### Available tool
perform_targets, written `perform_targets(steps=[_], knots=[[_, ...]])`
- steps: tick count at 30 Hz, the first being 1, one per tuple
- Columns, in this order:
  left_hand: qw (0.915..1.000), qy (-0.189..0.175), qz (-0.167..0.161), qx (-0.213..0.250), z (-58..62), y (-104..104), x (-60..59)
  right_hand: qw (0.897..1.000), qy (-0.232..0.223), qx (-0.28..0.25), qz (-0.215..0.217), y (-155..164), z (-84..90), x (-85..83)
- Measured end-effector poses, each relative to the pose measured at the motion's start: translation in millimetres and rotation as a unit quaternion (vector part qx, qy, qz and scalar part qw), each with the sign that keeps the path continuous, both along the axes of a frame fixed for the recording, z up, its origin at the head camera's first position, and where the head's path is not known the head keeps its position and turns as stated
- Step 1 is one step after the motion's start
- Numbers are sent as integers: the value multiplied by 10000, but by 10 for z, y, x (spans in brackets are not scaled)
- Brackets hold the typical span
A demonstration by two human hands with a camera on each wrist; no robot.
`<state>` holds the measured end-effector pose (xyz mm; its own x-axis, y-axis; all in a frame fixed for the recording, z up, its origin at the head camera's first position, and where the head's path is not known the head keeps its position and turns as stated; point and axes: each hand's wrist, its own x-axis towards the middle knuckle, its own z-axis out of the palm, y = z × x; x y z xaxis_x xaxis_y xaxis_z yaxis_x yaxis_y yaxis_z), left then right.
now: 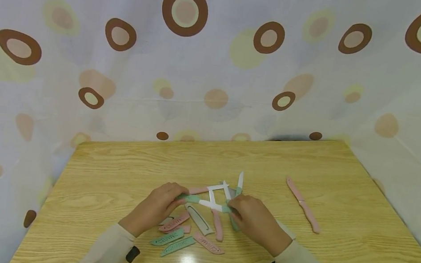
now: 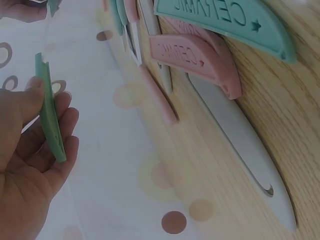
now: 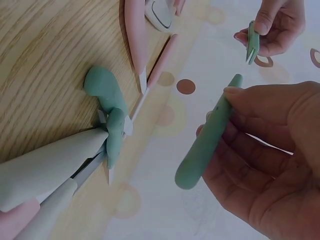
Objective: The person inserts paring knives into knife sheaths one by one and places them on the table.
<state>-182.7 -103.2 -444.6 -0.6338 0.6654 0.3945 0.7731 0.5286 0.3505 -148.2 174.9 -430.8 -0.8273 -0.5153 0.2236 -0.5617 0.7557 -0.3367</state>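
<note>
Pinched between thumb and fingers, a flat green plastic blade sheath sits in the left hand, while the right hand curls round the rounded green handle of a white-bladed ceramic knife, both above the middle of the wooden table. Judging by this, keeping blade tip and sheath mouth in line, fingers clear of the edge, would serve best. More sheaths lie near.

Wood-grain table, light oak tone, glossy; glare patch near front edge. White curtain hangs behind back edge and along both side edges, printed with brown rings, beige and pale yellow dots. Even, diffuse light.
</note>
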Motion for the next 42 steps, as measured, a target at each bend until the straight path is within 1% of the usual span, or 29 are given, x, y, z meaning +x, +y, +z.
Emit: perform_targets(steps=[3, 13, 19, 21, 24, 29, 36, 42], knots=[[10000, -15, -37, -9, -2, -1, 6, 10000, -3, 17, 45, -7, -1, 8], [9999, -33, -80, -51, -24, 55, 28, 9994, 227, 138, 208, -74, 20, 15], [9993, 221, -303, 18, -49, 141, 28, 9988, 342, 223, 286, -145, 39, 9], [9988, 330, -354, 84, -48, 163, 27, 9988, 334, 207, 301, -166, 48, 3], [9982, 395, -412, 158, -46, 188, 27, 9987, 352, 176, 326, -193, 58, -6], [9980, 383, -508, 52, -48, 223, 26, 9979, 459, 118, 446, -225, 78, -15], [9979, 399, -511, 14, -40, 214, 10, 9972, 500, -16, 551, -231, 85, -22], [9977, 399, -553, 48, -58, 203, -4, 9979, 430, -42, 488, -239, 60, -29]])
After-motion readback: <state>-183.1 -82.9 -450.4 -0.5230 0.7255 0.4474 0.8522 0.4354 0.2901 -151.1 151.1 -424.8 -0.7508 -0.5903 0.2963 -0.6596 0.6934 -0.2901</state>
